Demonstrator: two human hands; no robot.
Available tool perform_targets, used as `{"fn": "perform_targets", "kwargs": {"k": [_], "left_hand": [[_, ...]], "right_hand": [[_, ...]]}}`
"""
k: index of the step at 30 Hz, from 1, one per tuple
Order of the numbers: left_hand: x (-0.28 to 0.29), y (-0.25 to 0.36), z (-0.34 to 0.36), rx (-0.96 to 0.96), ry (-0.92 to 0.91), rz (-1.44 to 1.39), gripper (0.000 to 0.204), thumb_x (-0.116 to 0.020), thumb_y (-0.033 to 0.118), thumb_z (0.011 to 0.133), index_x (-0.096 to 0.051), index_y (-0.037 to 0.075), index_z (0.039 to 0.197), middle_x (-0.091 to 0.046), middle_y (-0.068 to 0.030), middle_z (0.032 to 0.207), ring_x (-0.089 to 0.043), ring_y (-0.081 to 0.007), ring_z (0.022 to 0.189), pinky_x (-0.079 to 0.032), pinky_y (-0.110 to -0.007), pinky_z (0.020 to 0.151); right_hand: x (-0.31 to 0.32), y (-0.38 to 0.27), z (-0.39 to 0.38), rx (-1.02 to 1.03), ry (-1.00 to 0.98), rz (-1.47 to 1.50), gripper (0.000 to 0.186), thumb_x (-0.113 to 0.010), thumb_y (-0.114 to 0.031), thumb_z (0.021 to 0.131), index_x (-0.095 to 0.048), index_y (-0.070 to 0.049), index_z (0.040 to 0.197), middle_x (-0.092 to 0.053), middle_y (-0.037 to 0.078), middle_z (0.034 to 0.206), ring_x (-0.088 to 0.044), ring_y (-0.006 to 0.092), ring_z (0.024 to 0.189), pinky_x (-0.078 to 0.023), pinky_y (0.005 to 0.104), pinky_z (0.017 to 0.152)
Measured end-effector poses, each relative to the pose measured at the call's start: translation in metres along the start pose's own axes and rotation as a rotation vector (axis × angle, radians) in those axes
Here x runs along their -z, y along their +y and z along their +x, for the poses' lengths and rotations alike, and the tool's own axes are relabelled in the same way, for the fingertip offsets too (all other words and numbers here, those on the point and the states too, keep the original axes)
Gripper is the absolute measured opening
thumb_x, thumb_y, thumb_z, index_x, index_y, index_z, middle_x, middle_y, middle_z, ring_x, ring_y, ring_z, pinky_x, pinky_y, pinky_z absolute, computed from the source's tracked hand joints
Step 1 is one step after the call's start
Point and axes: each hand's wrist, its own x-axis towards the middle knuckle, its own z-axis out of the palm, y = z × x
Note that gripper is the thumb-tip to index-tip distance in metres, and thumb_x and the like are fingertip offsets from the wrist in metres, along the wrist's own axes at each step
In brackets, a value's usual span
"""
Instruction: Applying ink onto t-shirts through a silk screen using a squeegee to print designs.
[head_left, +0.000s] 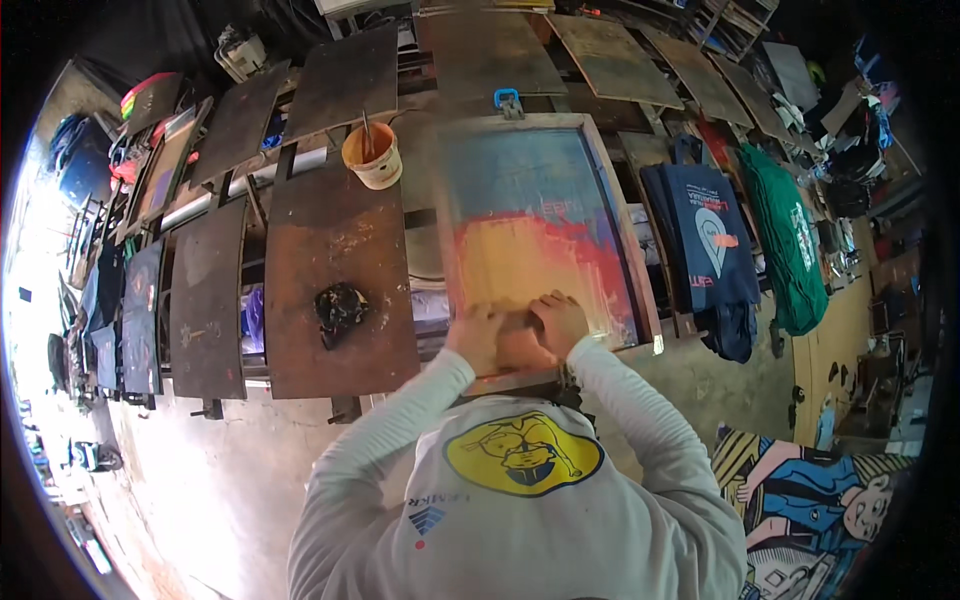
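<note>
Both hands are low on a wooden-framed printing screen [452,230], near its closest end. The mesh [510,165] is blue-grey at the far end, with red and orange-yellow ink smeared over the nearer part. My left hand [475,335] and my right hand [562,318] are closed, side by side, on a brownish squeegee [516,322]. Its lower edge is hard to make out. At the far end of the frame sits a metal hinge clamp with a blue handle [508,101].
On the board to the left stand an ink bucket [380,172] with a stick in it and a black crumpled lump [340,312]. Dark blue bags [705,240] and green cloth [785,240] hang over boards at right. More boards [345,80] line the far side.
</note>
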Motion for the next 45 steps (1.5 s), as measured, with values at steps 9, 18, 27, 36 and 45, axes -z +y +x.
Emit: {"fn": "perform_targets", "kwargs": {"k": [9,18,27,36,45], "left_hand": [[0.041,-0.065,0.150,0.139,-0.159,0.113,0.027,-0.053,0.012,0.087,-0.068,0.011,0.110,-0.063,-0.0172,0.126,-0.059,-0.0352,0.120,-0.051,-0.044,0.095],[0.003,0.012,0.029,0.059,-0.196,0.161,0.047,-0.061,0.020,0.081,-0.058,0.003,0.124,-0.060,-0.0183,0.125,-0.058,-0.0299,0.121,-0.051,-0.040,0.099],[-0.002,0.019,0.062,0.112,0.061,0.166,0.037,-0.060,0.009,0.080,-0.060,0.001,0.116,-0.060,-0.0193,0.116,-0.060,-0.0342,0.110,-0.046,-0.042,0.100],[0.024,-0.078,0.199,0.178,-0.062,0.115,0.032,-0.061,0.012,0.083,-0.059,0.003,0.115,-0.061,-0.0174,0.117,-0.059,-0.0355,0.116,-0.049,-0.046,0.095],[0.008,-0.073,0.183,-0.004,0.140,0.203,0.026,-0.060,0.019,0.085,-0.059,0.006,0.108,-0.059,-0.0095,0.109,-0.058,-0.0266,0.109,-0.051,-0.039,0.092]], "right_hand": [[-0.003,0.054,0.155,-0.107,-0.033,-0.178,0.018,-0.063,-0.007,0.075,-0.069,-0.009,0.092,-0.069,0.015,0.095,-0.067,0.0361,0.096,-0.055,0.0477,0.079],[-0.034,0.036,0.022,0.073,0.008,-0.128,0.020,-0.065,-0.016,0.074,-0.068,-0.010,0.092,-0.066,0.009,0.096,-0.062,0.0288,0.099,-0.051,0.0434,0.083],[-0.002,0.057,0.051,0.104,-0.067,-0.119,0.030,-0.068,-0.016,0.070,-0.067,-0.010,0.100,-0.065,0.010,0.101,-0.061,0.0311,0.105,-0.051,0.0471,0.083],[0.021,0.081,0.192,-0.065,-0.181,-0.233,0.024,-0.073,-0.019,0.076,-0.073,-0.010,0.099,-0.070,0.014,0.106,-0.067,0.0327,0.102,-0.057,0.0434,0.084],[0.002,0.075,0.189,-0.130,-0.075,-0.249,0.022,-0.073,-0.020,0.075,-0.071,-0.010,0.095,-0.070,0.011,0.102,-0.067,0.0308,0.101,-0.057,0.0435,0.081]]}}
